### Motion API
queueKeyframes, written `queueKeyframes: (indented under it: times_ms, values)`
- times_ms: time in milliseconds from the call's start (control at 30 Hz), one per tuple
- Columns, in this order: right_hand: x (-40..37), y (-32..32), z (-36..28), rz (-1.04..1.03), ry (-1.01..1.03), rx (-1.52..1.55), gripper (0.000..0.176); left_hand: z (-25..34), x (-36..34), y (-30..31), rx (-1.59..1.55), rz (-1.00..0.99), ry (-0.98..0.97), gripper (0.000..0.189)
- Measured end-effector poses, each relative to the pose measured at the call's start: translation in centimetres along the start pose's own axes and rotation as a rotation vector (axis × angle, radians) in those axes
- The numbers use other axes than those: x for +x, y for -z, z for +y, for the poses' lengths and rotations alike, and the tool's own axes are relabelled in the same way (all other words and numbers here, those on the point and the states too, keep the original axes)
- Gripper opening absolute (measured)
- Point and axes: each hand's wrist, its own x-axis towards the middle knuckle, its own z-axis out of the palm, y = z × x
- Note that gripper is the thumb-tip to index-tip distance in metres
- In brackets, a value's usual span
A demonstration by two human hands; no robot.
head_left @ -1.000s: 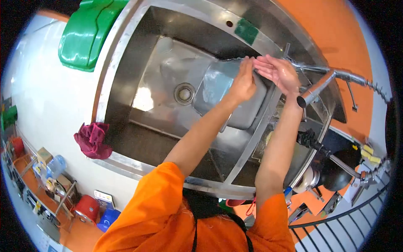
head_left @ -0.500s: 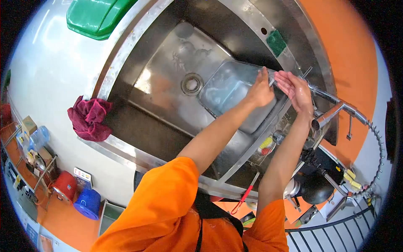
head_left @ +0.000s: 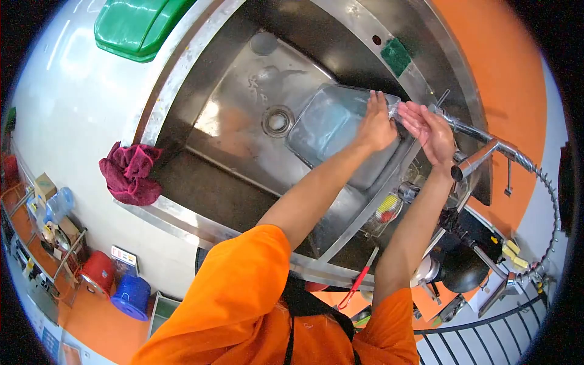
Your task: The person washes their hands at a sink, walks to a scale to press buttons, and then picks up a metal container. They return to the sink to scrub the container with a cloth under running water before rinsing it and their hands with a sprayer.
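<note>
Left hand (head_left: 374, 126) fingers gripping the pan (head_left: 328, 129) rim, pan tilted in the sink (head_left: 237, 91) under them. Right hand (head_left: 429, 129) open by the sprayer (head_left: 465, 128), prob wet. Angle pan twd drain (head_left: 277, 120) imo.

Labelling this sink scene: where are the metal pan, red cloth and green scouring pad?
metal pan (head_left: 328, 129), head view, its inside bottom
red cloth (head_left: 129, 172), head view, middle of the bundle
green scouring pad (head_left: 396, 56), head view, its centre
</note>
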Motion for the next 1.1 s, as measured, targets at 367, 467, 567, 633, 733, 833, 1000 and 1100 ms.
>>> queueKeyframes:
  times_ms: [367, 467, 567, 633, 733, 833, 1000, 1100]
  values:
    - [-1.1, 0.2, 0.1, 0.086, -0.006, 0.184, 0.045, -0.4, 0.2, -0.4, 0.065, 0.041, -0.069, 0.070]
    - [-0.4, -0.4, -0.1, -0.054, -0.008, 0.148, 0.044, -0.1, 0.1, -0.1, 0.059, 0.003, -0.041, 0.072]
    - [1.0, -1.5, -0.1, -0.047, -0.059, 0.079, 0.044, 0.1, 0.2, 0.4, -0.003, -0.039, -0.014, 0.070]
    - [1.3, -2.0, -0.1, -0.026, -0.073, 0.065, 0.044, -0.5, 0.6, 0.3, 0.006, -0.109, -0.045, 0.066]
    - [1.3, -2.2, -0.2, -0.028, -0.072, 0.071, 0.044, -2.1, 1.8, 0.8, -0.062, -0.166, -0.078, 0.060]
    - [1.4, -1.8, 0.1, 0.027, -0.105, 0.048, 0.043, -6.1, 4.1, -1.3, -0.391, -0.002, 0.082, 0.061]
    - [1.5, -2.5, 1.0, 0.092, -0.052, 0.048, 0.043, -12.5, 9.6, -3.3, -0.707, 0.283, 0.485, 0.070]
    - [1.3, -2.7, 1.5, 0.137, -0.012, 0.091, 0.042, -18.3, 13.6, -2.7, -1.170, 0.211, 0.676, 0.068]
